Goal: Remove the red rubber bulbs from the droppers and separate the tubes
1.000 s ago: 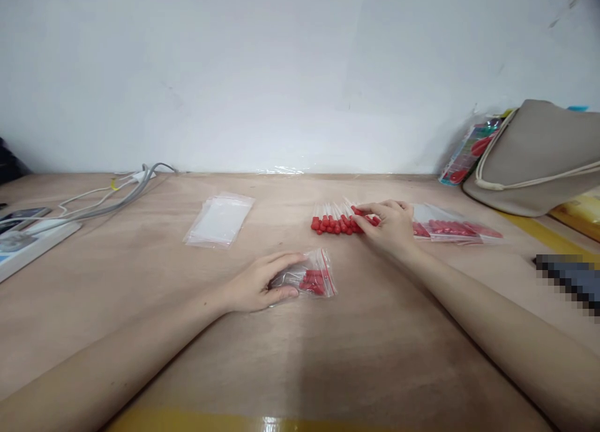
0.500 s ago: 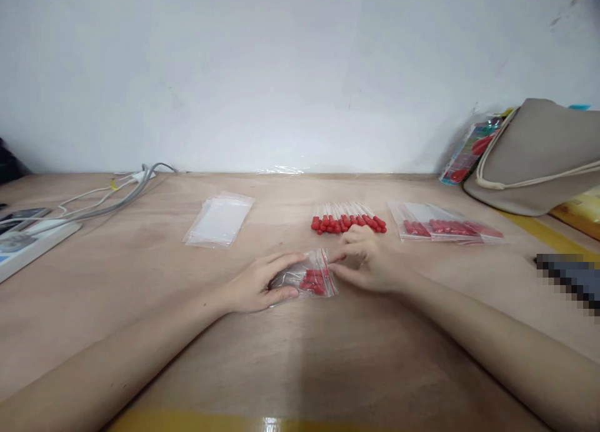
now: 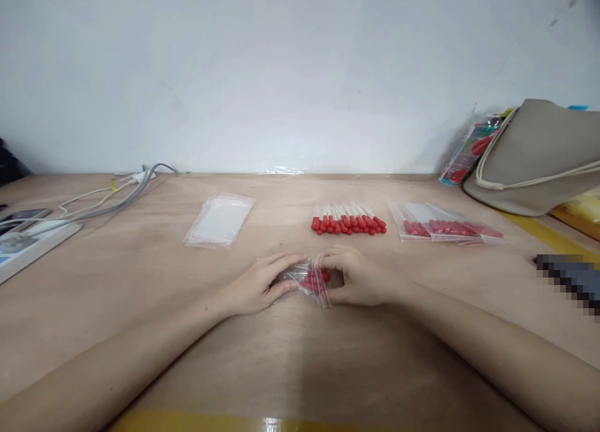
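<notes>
A small clear zip-lock bag [image 3: 307, 282] with a red line along its mouth lies in front of me. Several red-tipped sticks [image 3: 319, 277] are inside it, tips toward the mouth on the right. My left hand [image 3: 267, 283] grips the bag's closed end between thumb and fingers. At the mouth, my right hand [image 3: 359, 279] has its thumb and fingers on the upper and lower parts of the edge. Beyond the hands lies a pile of loose white sticks with red tips [image 3: 349, 222].
A stack of flat zip-lock bags [image 3: 220, 219] lies back left. Filled bags [image 3: 445, 227] overlap at the back right. A grey drawstring bag [image 3: 539, 157] and a colourful packet [image 3: 471, 150] lean at the wall. A power strip [image 3: 42, 247] with cables is left; a blurred dark object [image 3: 569, 279] is right.
My right hand has come down and toward me, from pinching one spot on the bag's edge to spanning its mouth. The mouth now looks bent and wider. My left hand has stayed put.
</notes>
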A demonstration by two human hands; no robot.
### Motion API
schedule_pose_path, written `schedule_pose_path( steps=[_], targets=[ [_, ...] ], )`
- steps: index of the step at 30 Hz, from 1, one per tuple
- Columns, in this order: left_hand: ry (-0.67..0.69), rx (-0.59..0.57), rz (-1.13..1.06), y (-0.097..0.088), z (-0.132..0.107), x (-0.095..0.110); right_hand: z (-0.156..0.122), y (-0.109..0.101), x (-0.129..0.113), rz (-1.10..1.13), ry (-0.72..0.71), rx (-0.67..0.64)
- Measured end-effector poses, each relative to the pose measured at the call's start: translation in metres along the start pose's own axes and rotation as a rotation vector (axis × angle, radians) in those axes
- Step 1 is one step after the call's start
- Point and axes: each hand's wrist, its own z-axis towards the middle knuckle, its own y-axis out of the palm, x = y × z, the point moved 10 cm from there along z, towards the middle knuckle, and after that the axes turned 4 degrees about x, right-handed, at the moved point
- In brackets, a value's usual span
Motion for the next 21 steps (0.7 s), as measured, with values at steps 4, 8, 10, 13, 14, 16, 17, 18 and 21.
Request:
schedule_pose_path(
  steps=[4,8,10,13,14,16,17,18,21],
  targets=[
    [0.009,-0.006,-0.015,0.001,0.000,0.001,-0.001,-0.003,0.000,0.052,0.074,0.054],
    [0.004,-0.004,-0.015,0.000,-0.001,0.000,-0.004,0.001,0.011,0.085,0.172,0.028],
    [-0.006,-0.002,-0.011,0.000,-0.001,-0.001,-0.006,0.004,0.020,0.156,0.237,0.026],
    [-0.012,-0.005,-0.009,0.000,-0.001,-0.002,-0.008,0.008,0.033,0.357,0.329,0.058],
    [-0.011,-0.006,-0.010,0.000,-0.001,-0.003,-0.008,0.010,0.036,0.432,0.343,0.067],
    [-0.007,-0.009,-0.014,0.001,-0.001,-0.002,-0.007,0.014,0.038,0.556,0.347,0.062],
    [-0.005,-0.011,-0.016,0.001,-0.001,-0.002,-0.007,0.015,0.038,0.603,0.349,0.052],
    [-0.003,-0.011,-0.017,0.001,-0.001,-0.002,-0.006,0.015,0.039,0.637,0.360,0.046],
    [-0.001,-0.010,-0.014,0.000,0.000,-0.001,-0.008,0.006,0.050,0.715,0.465,0.095]
  ],
)
